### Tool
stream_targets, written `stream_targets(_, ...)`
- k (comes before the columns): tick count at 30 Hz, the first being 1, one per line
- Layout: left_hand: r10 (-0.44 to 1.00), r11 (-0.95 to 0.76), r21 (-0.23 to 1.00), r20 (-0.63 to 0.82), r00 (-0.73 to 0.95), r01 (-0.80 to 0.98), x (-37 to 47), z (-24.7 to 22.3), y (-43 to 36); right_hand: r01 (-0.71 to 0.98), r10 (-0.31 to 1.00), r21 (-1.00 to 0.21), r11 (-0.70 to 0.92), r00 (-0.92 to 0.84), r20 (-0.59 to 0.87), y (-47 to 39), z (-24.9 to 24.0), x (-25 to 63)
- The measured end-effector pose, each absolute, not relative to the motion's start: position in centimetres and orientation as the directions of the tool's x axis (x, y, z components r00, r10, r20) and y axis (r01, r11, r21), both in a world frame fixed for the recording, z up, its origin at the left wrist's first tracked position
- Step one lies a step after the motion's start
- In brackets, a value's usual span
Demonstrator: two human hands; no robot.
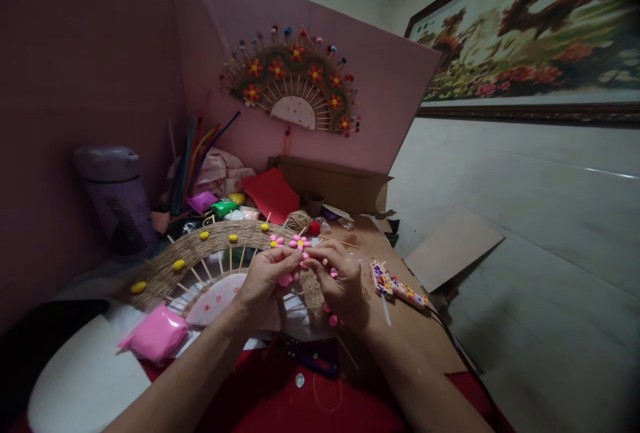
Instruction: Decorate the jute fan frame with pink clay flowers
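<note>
My left hand [265,280] and my right hand [345,283] meet over the right part of a twine-covered fan frame [195,246]. Their fingertips pinch together on a small bit of pink modelling clay [304,257]. A larger pink clay lump [285,280] sits under the left fingers, seemingly held in that hand. Just beyond the fingertips lies a pink clay flower [300,242] with a yellow centre. Yellow clay ovals [179,264] dot the fan's left side. More pink pieces [333,320] show below my right hand, which partly hides them.
A flower-patterned glue gun [397,284] lies on cardboard at right, its cord trailing. Near my left forearm is a pink clay packet [155,332]. Dark-handled scissors [315,356] rest on the red cloth. A purple tumbler [117,200] stands left; a finished fan [295,86] hangs behind.
</note>
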State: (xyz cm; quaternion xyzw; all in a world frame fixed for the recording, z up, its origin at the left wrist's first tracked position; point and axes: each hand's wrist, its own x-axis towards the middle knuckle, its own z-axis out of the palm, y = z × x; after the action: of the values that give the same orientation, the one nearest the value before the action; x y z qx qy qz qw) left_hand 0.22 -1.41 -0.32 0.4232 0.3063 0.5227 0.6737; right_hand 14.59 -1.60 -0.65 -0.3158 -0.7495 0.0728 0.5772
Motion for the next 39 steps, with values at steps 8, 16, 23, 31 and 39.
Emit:
stream_targets(8, 0.966, 0.103, 0.888, 0.018, 0.258, -0.447, 0.24, -0.51, -1.24, 0.338, 0.572, -0.507, 0.793, -0.124, 0.811, -1.58, -0.68, 14.64)
stream_targets(16, 0.957, 0.116, 0.872, 0.031, 0.290, -0.475, 0.23, -0.56, -1.20, 0.293, 0.565, -0.514, 0.807, -0.126, 0.816, -1.41, -0.91, 14.63)
stream_targets(23, 0.968, 0.128, 0.871, -0.005, 0.252, -0.474, 0.30, -0.25, -1.33, 0.315, 0.583, -0.527, 0.789, -0.116, 0.804, -1.63, -0.67, 14.59)
stream_targets(31, 0.965, 0.086, 0.898, 0.032, 0.258, -0.432, 0.08, -0.34, -1.42, 0.326, 0.557, -0.496, 0.805, -0.123, 0.822, -1.44, -0.71, 14.70)
stream_targets(39, 0.968, 0.054, 0.904, 0.057, 0.244, -0.423, 0.23, -0.27, -1.41, 0.361, 0.542, -0.464, 0.809, -0.153, 0.826, -1.47, -0.86, 14.77)
